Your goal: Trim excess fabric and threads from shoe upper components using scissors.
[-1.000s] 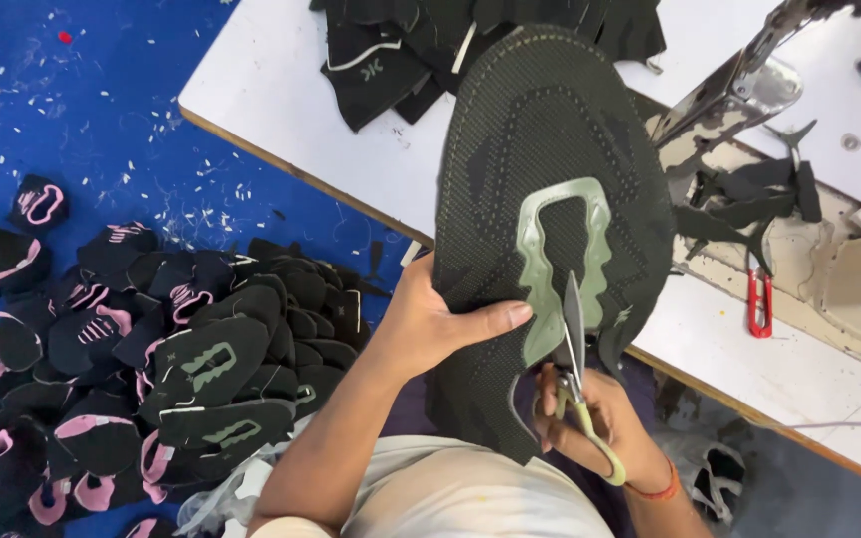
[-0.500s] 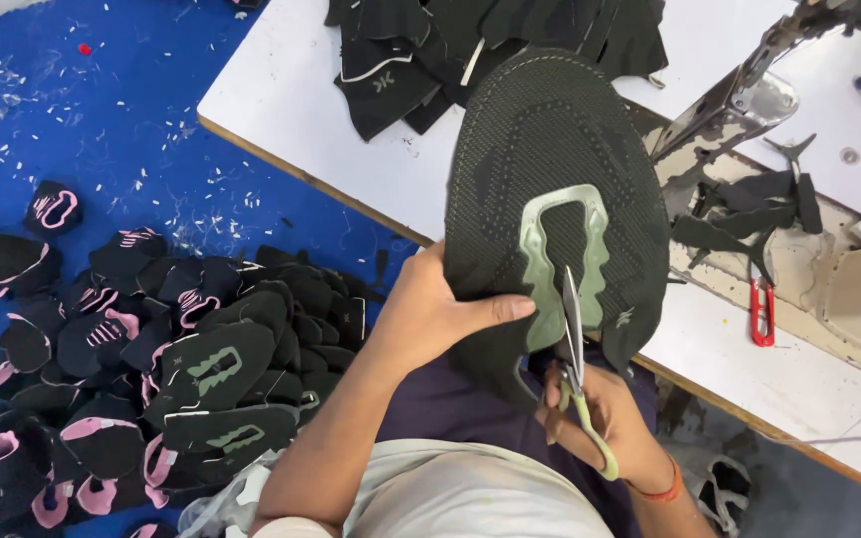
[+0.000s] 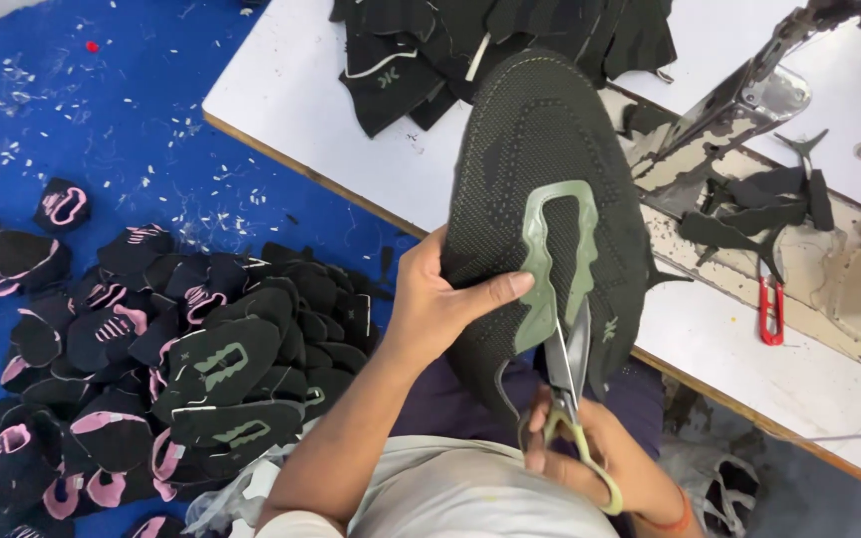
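My left hand (image 3: 440, 304) grips the left edge of a dark knitted shoe upper (image 3: 540, 159), thumb pressed on its front. The upper has a green eyelet-shaped overlay (image 3: 555, 259) in its lower middle. My right hand (image 3: 590, 463) holds scissors (image 3: 568, 364) with yellow-green handles, blades pointing up into the opening of the green overlay. The upper is held upright above my lap, in front of the white table edge.
A white worktable (image 3: 301, 110) carries a stack of black uppers (image 3: 450, 45), a sewing machine (image 3: 749, 90), black offcuts (image 3: 759, 204) and a red thread snip (image 3: 770, 304). A heap of black, pink and green uppers (image 3: 151, 369) lies on the blue floor (image 3: 82, 110) at left.
The upper has shifted slightly, and the scissors stay at the green overlay's lower opening. My hands keep the same grips.
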